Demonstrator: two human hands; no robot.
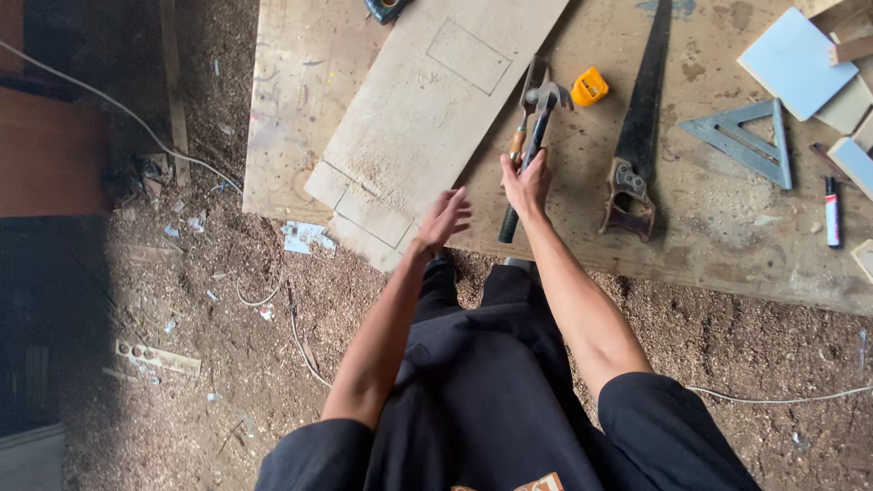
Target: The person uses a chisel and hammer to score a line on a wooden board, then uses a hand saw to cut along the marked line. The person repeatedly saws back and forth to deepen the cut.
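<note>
Seen from above, looking down past dark sleeves and a dark top onto a plywood work surface (727, 264) dusted with sawdust. Right hand (527, 185) resting on the dark handle of a claw hammer (535, 136), fingers laid over the grip but not plainly clenched; cannot tell whether actually grasping. Hammer lying on the surface, head pointing away, with a wooden-handled chisel (520, 136) touching it on the left. Left hand (444, 221) open, fingers spread and released, hovering at the near corner of a pale board (427, 109) marked with pencil lines and lying diagonally on the surface; holding nothing. Just right of the hammer head, a small yellow tape measure (589, 86). Further right, a handsaw (641, 118) lying with its handle toward the viewer, then a grey metal triangular square (750, 141), a marker pen (831, 211) and several pale blue and white tile offcuts (796, 62). Below and to the left, a floor (227, 364) covered in wood shavings, with a thin white cable (127, 114) trailing across.
</note>
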